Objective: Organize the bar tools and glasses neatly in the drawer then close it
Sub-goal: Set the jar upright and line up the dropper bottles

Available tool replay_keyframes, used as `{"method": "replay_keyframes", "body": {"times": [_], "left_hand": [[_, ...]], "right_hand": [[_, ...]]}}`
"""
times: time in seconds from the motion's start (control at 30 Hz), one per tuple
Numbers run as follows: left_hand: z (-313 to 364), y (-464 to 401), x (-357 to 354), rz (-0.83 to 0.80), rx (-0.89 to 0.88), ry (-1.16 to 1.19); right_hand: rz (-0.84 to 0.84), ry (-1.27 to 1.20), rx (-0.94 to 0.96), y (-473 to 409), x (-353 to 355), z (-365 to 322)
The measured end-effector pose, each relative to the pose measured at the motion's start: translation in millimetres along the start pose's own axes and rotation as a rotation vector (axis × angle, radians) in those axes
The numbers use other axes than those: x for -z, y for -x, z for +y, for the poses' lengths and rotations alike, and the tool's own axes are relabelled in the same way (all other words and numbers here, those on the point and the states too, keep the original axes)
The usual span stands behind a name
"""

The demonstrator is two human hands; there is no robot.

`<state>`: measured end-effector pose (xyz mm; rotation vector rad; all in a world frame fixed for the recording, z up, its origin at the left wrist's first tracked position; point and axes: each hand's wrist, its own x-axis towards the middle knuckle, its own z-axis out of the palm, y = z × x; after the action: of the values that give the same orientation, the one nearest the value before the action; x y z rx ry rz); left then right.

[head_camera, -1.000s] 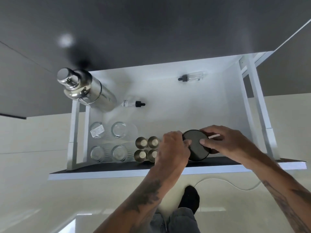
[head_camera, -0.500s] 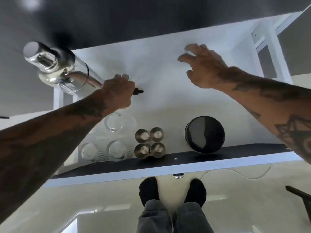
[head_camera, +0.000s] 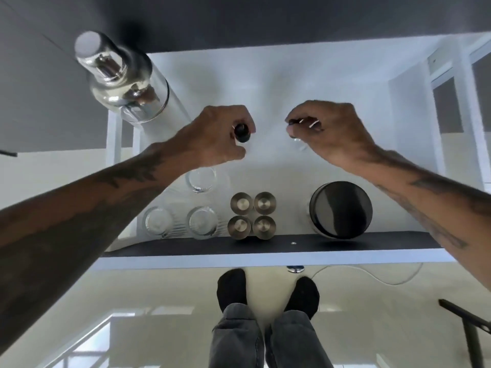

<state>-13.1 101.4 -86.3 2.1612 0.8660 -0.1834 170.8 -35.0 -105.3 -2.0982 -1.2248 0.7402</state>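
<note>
White drawer [head_camera: 265, 83], open, under dark counter. Left hand [head_camera: 212, 136] clenched round dropper bottle [head_camera: 241, 132], black cap showing; right hand [head_camera: 332, 128] pinches second bottle [head_camera: 299, 142], both mid-drawer above floor. Likely light, glass, slick, breakable: grip body, not cap. Glasses [head_camera: 202, 179], cups [head_camera: 252, 215], tin [head_camera: 341, 209] along front; shaker [head_camera: 125, 81] back left.

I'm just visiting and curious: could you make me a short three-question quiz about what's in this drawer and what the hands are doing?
1. True or false: the left hand holds a small dropper bottle with a black cap.
2. How many small metal cups stand in the square cluster: A two, B four, C six?
3. Fill in: the round black container sits near the drawer's ____ edge.

Key: 1 true. 2 B. 3 front.
</note>
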Motion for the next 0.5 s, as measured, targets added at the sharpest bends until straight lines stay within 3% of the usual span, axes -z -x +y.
{"method": "replay_keyframes", "body": {"times": [0.1,0.23,0.5], "left_hand": [[6.1,10.1,-4.1,-0.091,-0.035,-0.065],[7.4,14.5,-14.1,-0.21,-0.086,-0.275],[6.9,22.2,-25.8,-0.305,-0.116,-0.468]], "right_hand": [[-0.129,-0.181,-0.038,22.8,-13.4,-18.1],[-0.313,-0.096,0.065,30.0,-23.5,-20.1],[-0.467,0.048,0.148,28.9,-27.8,-34.5]]}}
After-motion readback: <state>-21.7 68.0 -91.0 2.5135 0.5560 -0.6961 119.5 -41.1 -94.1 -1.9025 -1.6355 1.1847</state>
